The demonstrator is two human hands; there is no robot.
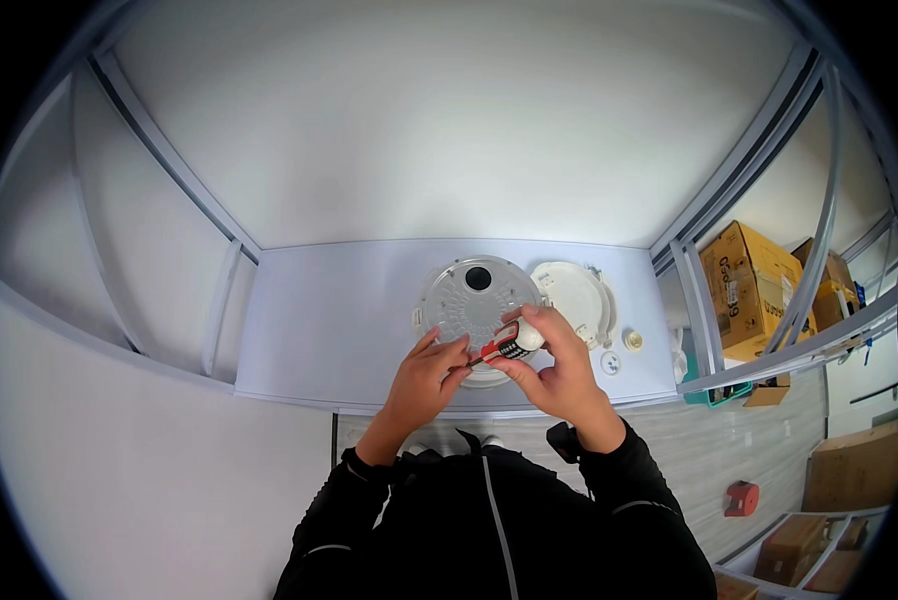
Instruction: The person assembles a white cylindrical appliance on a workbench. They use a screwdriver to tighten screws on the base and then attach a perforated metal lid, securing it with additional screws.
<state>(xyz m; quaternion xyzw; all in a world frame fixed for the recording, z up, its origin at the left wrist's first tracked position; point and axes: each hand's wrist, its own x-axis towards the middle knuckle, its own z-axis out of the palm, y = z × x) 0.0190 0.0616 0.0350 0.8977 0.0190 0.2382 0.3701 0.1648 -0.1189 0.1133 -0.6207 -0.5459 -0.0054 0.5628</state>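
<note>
My right hand (566,372) is closed around the thick handle of a screwdriver (509,343), red and black with a white butt end. Its short dark shaft points left and down toward my left hand (432,378). The thumb and fingertips of that hand come together at the screwdriver's tip; whatever they pinch there is too small to make out. Under both hands lies a round grey, shiny disc-shaped housing (439,305) with a ribbed pattern and a dark round hole (479,278) near its far edge.
Right of the housing sits a white round plastic cover (567,290). Near it are a small yellowish round piece (633,340) and a small white disc (611,362). The white table (309,330) has a frame around it. Cardboard boxes (754,285) stand beyond its right end, a red stool (741,498) on the floor.
</note>
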